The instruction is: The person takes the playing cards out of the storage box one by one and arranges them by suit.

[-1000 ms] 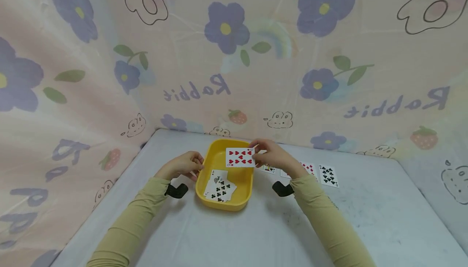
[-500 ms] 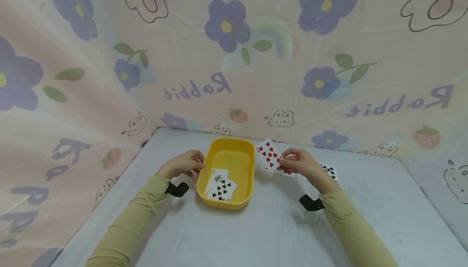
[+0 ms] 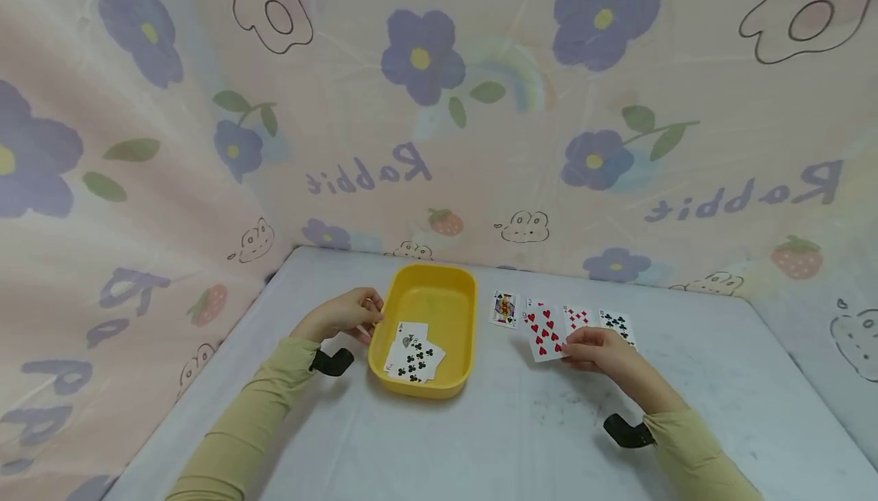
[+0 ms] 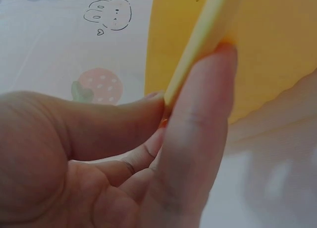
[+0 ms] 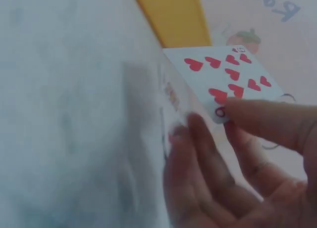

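My right hand (image 3: 604, 352) pinches a nine of hearts (image 3: 543, 337) by a corner between thumb and fingers, face showing. In the right wrist view the card (image 5: 228, 74) is tilted and off the table. It partly covers another card in the row beneath. At the left, my left hand (image 3: 346, 314) grips the rim of a yellow plastic tray (image 3: 442, 299). The left wrist view has thumb and index finger on either side of that rim (image 4: 198, 44). Several overlapping playing cards (image 3: 414, 360), clubs visible on top, lie in the near part of the tray.
Right of the tray runs a row of face-up cards: a face card (image 3: 504, 309), a partly hidden one, a diamonds card (image 3: 575, 318) and a clubs card (image 3: 616, 324). A white-covered table (image 3: 494, 440) meets a patterned curtain (image 3: 480, 127) behind.
My right hand has carried the nine of hearts from above the tray rightward, then nearer to me, over the row of cards. The left hand stays on the tray rim.
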Demonstrator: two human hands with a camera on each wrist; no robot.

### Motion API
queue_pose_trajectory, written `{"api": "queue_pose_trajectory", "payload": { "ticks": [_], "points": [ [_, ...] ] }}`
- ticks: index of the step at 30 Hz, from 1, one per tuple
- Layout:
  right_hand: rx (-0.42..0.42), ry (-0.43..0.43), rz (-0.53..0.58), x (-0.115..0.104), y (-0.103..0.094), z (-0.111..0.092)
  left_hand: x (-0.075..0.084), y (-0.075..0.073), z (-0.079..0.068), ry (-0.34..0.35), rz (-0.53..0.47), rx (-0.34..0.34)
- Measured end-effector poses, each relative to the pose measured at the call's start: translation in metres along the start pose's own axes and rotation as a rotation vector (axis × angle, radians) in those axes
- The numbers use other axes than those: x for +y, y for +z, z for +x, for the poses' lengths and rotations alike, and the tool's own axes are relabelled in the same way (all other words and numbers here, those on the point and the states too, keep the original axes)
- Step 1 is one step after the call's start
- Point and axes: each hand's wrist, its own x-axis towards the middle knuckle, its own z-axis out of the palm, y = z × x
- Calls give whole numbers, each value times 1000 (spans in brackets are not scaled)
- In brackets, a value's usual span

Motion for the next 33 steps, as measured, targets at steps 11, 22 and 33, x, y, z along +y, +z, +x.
{"api": "queue_pose_trajectory", "payload": {
  "ticks": [11, 22, 33],
  "points": [
    [45, 69, -161, 23, -2, -25, 1, 0, -1, -5, -22, -6],
    [13, 136, -73, 28, 18, -24, 0, 0, -1, 0, -32, -11],
    [39, 189, -50, 25, 23, -18, -3, 0, 0, 34, -28, -19]
  ]
}}
